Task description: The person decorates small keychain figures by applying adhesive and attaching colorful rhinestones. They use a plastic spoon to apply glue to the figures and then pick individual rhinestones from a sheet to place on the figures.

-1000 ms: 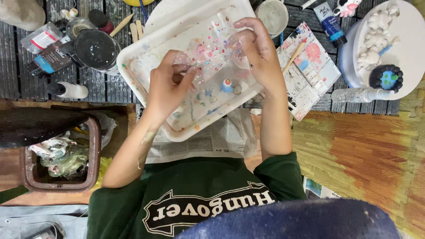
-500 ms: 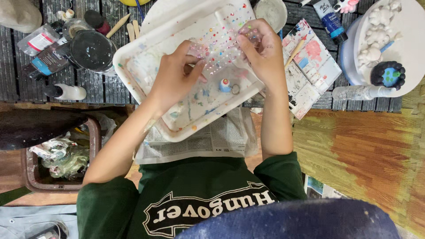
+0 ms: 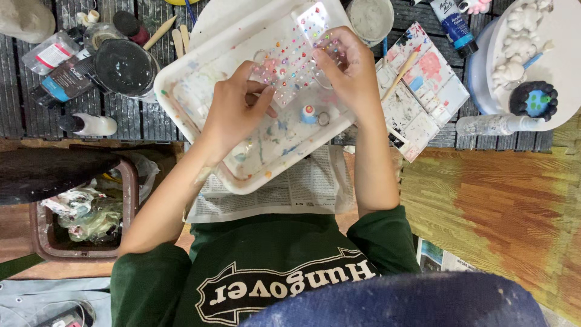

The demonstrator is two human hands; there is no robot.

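Note:
My right hand (image 3: 351, 72) holds a clear sheet of small coloured gem stickers (image 3: 296, 48) above a paint-stained white tray (image 3: 193, 66). My left hand (image 3: 236, 109) is at the sheet's lower left edge, thumb and fingertips pinched on it. In the tray, just below the hands, lie a small blue and white piece with a red dot (image 3: 308, 113) and a little metal ring (image 3: 324, 118). The sheet's right part is hidden under my right fingers.
A folded newspaper (image 3: 290, 188) lies under the tray. A stained paint palette (image 3: 423, 85) with a wooden stick sits to the right, beyond it a white round tray of white figures (image 3: 532, 48). Jars and bottles (image 3: 124, 66) crowd the left; a brown bin (image 3: 85, 212) stands below them.
My left hand has moved up from the tray's middle to the sticker sheet and pinched its edge. My right hand has kept hold of the sheet and tilted it slightly.

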